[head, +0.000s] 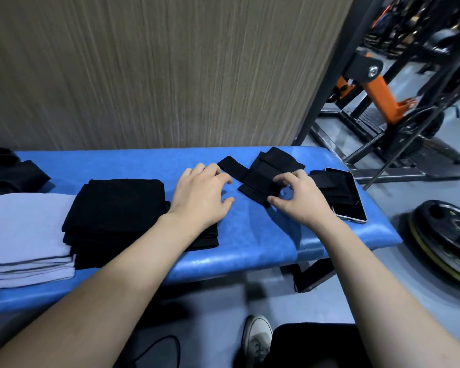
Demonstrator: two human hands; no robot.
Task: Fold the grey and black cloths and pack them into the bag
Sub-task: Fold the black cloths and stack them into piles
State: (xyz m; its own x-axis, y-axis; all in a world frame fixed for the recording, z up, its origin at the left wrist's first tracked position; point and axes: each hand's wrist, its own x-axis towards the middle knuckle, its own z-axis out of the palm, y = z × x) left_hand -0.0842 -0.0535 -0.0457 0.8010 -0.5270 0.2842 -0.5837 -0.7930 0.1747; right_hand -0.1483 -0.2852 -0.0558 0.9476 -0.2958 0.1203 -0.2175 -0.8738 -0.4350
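While my right grip pinches the small black cloth at 1 o'clock on the desk, my left grip hovers wide just beside it.

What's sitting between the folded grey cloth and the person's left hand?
In the head view, a stack of folded black cloths lies between the grey cloth and the left hand.

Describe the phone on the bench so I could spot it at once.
Find the blue padded bench and follow it to its right-hand end, just past the right hand. The phone lies flat there near the edge, partly under black straps. It is the only hard, glossy thing among soft cloths.
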